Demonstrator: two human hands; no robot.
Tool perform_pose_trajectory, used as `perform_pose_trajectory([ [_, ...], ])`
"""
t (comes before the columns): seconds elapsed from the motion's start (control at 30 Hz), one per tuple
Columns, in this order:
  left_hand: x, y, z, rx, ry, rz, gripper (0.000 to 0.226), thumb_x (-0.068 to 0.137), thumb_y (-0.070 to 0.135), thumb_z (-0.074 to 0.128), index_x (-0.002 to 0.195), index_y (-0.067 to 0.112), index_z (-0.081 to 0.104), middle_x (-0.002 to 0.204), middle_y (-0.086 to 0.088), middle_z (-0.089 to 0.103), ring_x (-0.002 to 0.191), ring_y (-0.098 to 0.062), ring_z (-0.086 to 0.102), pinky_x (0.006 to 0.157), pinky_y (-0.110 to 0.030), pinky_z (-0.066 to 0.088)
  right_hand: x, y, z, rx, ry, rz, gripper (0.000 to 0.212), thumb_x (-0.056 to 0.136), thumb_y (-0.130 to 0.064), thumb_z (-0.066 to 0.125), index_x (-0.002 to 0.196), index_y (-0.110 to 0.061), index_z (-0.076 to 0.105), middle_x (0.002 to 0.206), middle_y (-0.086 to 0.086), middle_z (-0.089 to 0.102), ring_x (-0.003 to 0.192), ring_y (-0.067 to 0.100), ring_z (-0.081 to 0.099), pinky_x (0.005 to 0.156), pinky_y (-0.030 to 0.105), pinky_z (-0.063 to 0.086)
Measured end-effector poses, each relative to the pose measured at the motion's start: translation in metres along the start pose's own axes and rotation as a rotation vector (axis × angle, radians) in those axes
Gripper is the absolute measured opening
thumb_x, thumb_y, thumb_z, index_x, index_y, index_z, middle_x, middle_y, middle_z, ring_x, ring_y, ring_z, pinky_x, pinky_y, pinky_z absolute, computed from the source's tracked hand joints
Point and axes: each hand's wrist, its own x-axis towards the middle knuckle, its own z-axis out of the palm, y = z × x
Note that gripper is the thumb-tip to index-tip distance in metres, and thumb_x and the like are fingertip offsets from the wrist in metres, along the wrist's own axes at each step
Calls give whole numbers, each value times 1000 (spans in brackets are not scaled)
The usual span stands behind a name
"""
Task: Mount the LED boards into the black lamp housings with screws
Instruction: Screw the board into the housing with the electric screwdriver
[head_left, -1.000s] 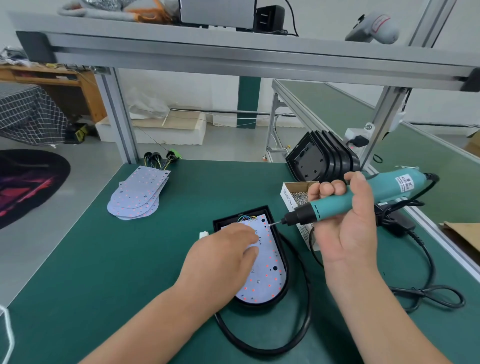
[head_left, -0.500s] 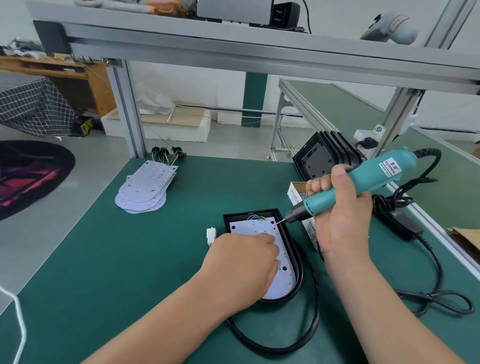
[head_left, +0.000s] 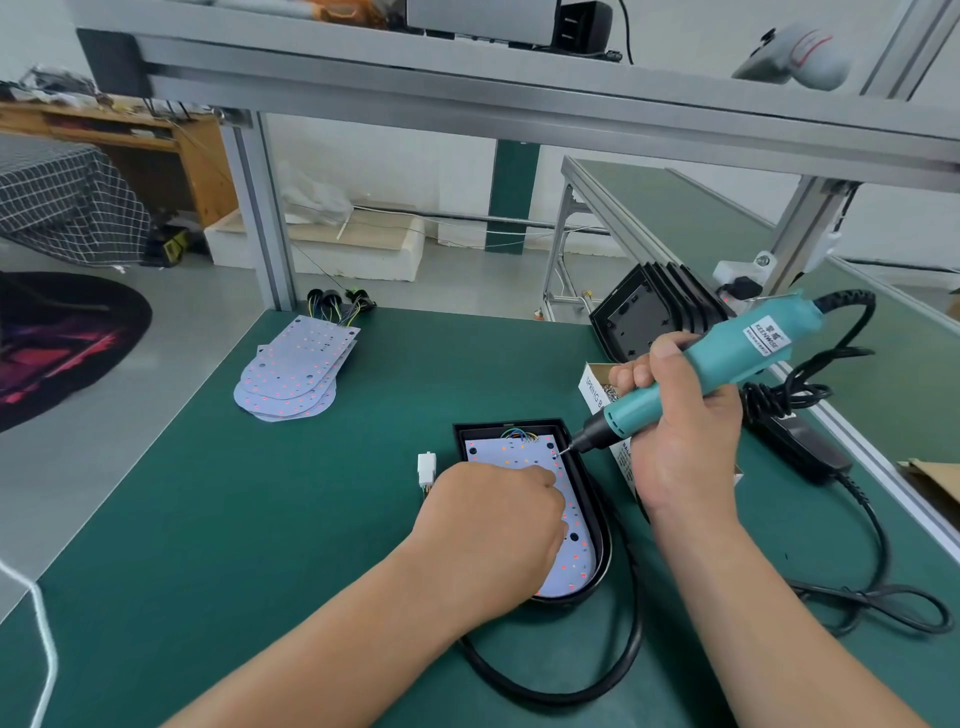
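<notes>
A black lamp housing (head_left: 597, 525) lies flat on the green table with a white LED board (head_left: 576, 551) seated inside it. My left hand (head_left: 493, 525) rests on the board with its fingers curled under, covering the board's middle. My right hand (head_left: 680, 426) grips a teal electric screwdriver (head_left: 727, 364), tilted down to the left. Its bit tip touches the board's upper right corner (head_left: 557, 453). Coloured wires (head_left: 519, 434) show at the housing's top edge.
A stack of spare LED boards (head_left: 293, 376) lies at the back left. Several black housings (head_left: 654, 317) lean upright at the back right, beside an open screw box (head_left: 597, 387). A white connector (head_left: 426, 465) sits left of the housing. Black cables (head_left: 857, 582) loop on the right.
The screwdriver has tilted steeper and its bit has come down onto the board's upper right corner. My left hand has stayed on the board. The camera has moved closer.
</notes>
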Motion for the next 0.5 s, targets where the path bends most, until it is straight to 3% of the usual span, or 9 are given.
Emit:
perform_pose_trajectory([
  [0.2,0,-1,2,-10,9,-7,36,112,35,31,103,24,64,115,5,62,80,-29,65,50,-31,20,-2,0,2,-3,-14,-8,13,96,-12,69,89,-21,62,74,3,46,68,23,45,80,35,53],
  [0.5,2,-1,1,-11,35,-14,36,112,37,31,99,24,62,104,4,58,68,-27,47,49,-31,17,-3,-3,3,10,-34,-25,12,98,-10,67,91,-20,63,72,1,48,66,21,48,80,35,53],
])
